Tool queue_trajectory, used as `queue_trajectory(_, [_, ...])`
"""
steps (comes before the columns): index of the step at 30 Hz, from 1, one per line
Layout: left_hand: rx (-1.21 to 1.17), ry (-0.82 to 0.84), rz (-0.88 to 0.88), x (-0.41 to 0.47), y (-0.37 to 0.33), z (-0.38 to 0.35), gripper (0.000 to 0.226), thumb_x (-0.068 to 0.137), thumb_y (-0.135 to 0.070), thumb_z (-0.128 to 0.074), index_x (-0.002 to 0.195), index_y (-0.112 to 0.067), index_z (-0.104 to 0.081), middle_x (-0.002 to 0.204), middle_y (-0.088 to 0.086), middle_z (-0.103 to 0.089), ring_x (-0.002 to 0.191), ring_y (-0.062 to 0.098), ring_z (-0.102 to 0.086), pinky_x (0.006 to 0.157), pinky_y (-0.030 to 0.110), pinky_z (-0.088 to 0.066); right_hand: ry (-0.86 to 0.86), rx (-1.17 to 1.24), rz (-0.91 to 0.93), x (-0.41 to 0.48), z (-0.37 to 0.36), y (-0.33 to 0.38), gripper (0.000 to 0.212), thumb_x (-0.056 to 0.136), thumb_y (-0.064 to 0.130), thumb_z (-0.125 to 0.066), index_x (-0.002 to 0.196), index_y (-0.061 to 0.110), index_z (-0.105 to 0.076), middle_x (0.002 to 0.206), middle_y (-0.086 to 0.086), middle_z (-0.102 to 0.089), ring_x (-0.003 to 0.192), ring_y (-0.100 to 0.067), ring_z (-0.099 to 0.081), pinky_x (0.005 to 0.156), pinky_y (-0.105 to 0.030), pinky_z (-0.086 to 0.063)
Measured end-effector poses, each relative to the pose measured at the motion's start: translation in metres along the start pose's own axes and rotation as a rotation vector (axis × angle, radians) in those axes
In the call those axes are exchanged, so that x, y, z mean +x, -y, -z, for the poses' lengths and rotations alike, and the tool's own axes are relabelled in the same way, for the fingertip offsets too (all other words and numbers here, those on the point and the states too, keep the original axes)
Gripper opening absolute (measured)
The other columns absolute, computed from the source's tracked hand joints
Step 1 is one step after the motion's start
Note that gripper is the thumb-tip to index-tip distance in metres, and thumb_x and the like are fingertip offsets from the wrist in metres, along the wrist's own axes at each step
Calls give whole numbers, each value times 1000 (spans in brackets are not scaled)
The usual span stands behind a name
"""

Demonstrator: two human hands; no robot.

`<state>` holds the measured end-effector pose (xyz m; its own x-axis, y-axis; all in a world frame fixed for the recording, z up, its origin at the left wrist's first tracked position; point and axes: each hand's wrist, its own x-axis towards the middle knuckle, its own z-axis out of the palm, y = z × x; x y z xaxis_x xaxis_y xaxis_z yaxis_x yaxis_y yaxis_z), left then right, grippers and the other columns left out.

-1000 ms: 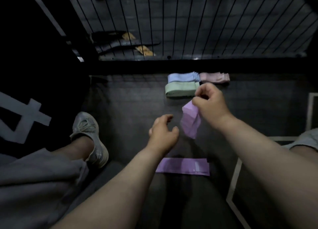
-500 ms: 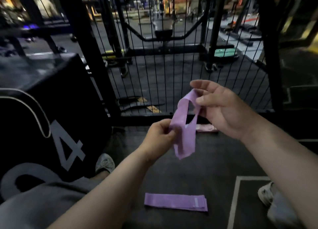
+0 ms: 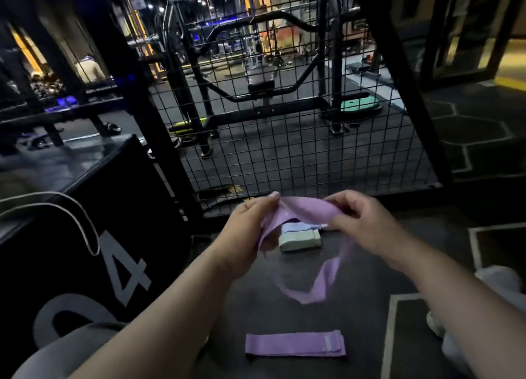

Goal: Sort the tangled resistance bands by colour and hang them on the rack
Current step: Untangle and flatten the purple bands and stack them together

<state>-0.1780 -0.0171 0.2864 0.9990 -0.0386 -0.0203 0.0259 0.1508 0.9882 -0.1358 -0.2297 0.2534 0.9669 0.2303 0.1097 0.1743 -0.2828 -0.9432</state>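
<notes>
Fingers [image 3: 338, 202] of left hand [image 3: 244, 230] and right hand [image 3: 363, 226] pinch the purple band [image 3: 306, 209], loop sagging between them.

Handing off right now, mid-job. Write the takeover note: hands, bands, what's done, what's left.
Left hand and right hand each grip an end of the held purple band, spread open as a loop in the air.
Second purple band lies flat on the floor; green stack and blue stack sit by the wire mesh.
Done: green and blue piled.
Left: pair the purples, hang everything; nothing hangs on the mesh in view.
</notes>
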Motion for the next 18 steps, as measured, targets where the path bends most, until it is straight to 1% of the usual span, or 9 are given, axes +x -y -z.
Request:
queue_trajectory(2, [-8, 36, -18, 1, -1, 1, 30, 92, -29, -57, 72, -7, -51, 44, 4, -43, 34, 14, -34, 40, 18, -26, -20, 31, -39, -3, 8, 1, 12, 90, 13, -64, 93, 21, -74, 84, 5, -73, 80, -15, -65, 75, -29, -49])
queue_trajectory(3, [0, 51, -17, 1, 0, 2, 32, 93, -29, -59, 73, -5, -51, 46, 7, -43, 37, 15, -35, 42, 20, -27, -32, 47, -60, -4, 11, 1, 12, 90, 13, -63, 87, 18, -73, 76, 6, -70, 74, -14, -61, 72, -29, -47])
queue_trajectory(4, [-4, 55, -6, 2, 2, 4, 31, 92, -28, -61, 75, -4, -52, 52, 8, -45, 42, 16, -38, 44, 22, -30, -39, 71, -84, -5, 13, 1, 14, 90, 13, -62, 81, 16, -72, 70, 6, -67, 72, -13, -57, 69, -29, -45])
queue_trajectory(6, [-10, 71, 0, 3, 6, 6, 26, 87, -26, -63, 74, -7, -52, 59, 8, -44, 45, 17, -39, 45, 22, -33, -17, 221, -126, -4, 14, 1, 22, 91, 9, -57, 74, 16, -70, 69, -1, -62, 73, -18, -54, 68, -31, -41])
queue_trajectory(9, [28, 90, 8, 2, 10, 8, 20, 82, -22, -62, 69, -10, -51, 54, 6, -40, 36, 13, -37, 39, 14, -31, 118, 577, -182, -4, 14, 5, 22, 93, 5, -43, 89, 6, -65, 83, -14, -60, 80, -26, -54, 78, -39, -42])
queue_trajectory(11, [12, 99, 23, 1, 10, 9, 17, 81, -20, -62, 71, -9, -53, 52, 6, -41, 32, 11, -37, 38, 12, -30, 207, 756, -195, -6, 16, 10, 25, 92, 3, -37, 91, 2, -61, 84, -14, -63, 80, -23, -59, 85, -39, -45])
queue_trajectory(12, [4, 98, 27, 1, 11, 9, 16, 80, -19, -62, 72, -9, -54, 51, 6, -41, 32, 11, -37, 38, 12, -30, 251, 812, -191, -6, 16, 11, 27, 92, 2, -35, 90, 1, -61, 81, -14, -64, 78, -23, -61, 85, -37, -48])
queue_trajectory(15, [-26, 102, 31, 0, 13, 9, 13, 79, -17, -62, 71, -9, -55, 51, 5, -40, 34, 11, -33, 38, 13, -30, 401, 796, -193, -9, 14, 15, 32, 91, 9, -37, 103, -7, -61, 81, -19, -63, 73, -25, -62, 72, -32, -54])
queue_trajectory(18, [-36, 117, 48, -1, 15, 11, 12, 76, -16, -60, 65, -12, -56, 52, 3, -37, 36, 11, -29, 40, 14, -27, 529, 565, -190, -12, 9, 13, 33, 91, 25, -52, 107, -2, -62, 86, -21, -58, 74, -25, -58, 70, -34, -48])
